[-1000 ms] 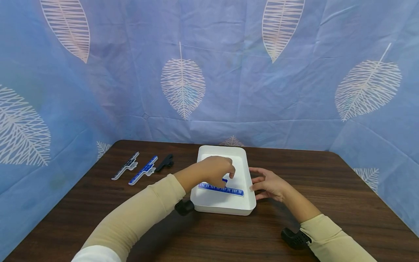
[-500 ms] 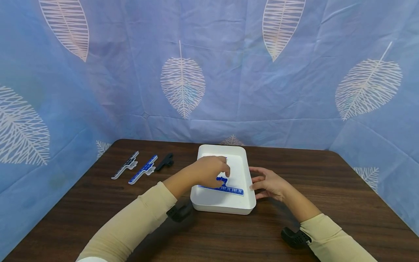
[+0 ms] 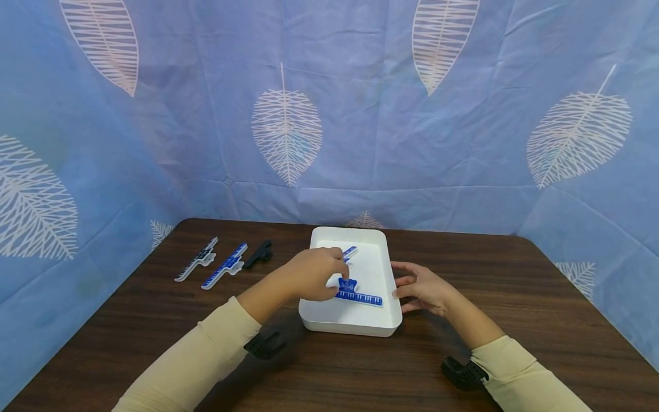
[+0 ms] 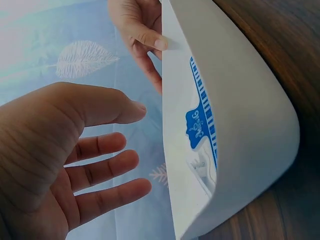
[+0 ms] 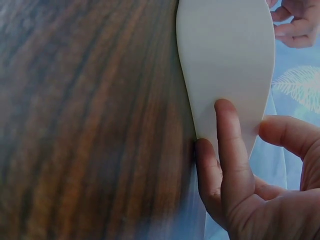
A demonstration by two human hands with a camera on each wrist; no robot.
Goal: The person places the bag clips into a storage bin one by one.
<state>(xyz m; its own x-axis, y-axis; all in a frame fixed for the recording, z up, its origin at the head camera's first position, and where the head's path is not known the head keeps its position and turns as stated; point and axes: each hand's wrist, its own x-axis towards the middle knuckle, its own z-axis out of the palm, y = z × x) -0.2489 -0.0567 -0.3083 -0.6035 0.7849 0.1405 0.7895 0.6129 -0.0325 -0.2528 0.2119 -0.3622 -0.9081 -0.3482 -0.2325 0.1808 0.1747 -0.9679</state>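
My left hand (image 3: 318, 274) hovers over the left side of a white tray (image 3: 342, 329), its fingers parted and holding nothing. In the left wrist view the thumb and fingertips stand apart from the tray's rim. Inside the tray lies a blue-and-white music clip (image 3: 362, 297) with a piano-key strip and lettering on its handle. A second blue-keyed clip (image 3: 351, 252) lies behind it, partly hidden by the left hand. My right hand (image 3: 424, 290) rests on the tray's right wall, fairly straight fingers against the outside and thumb tip at the rim (image 5: 264, 120).
Left of the tray on the dark wooden table (image 3: 489, 274) lie a black-keyed clip (image 3: 198, 260), a blue-keyed clip (image 3: 226, 266) and a plain black clip (image 3: 259, 253). A blue leaf-patterned cloth (image 3: 360, 114) hangs behind and beside the table.
My left hand has drawn back to the left off the front clip, uncovering its handle and part of the clip behind. The right hand and the tray have stayed put.
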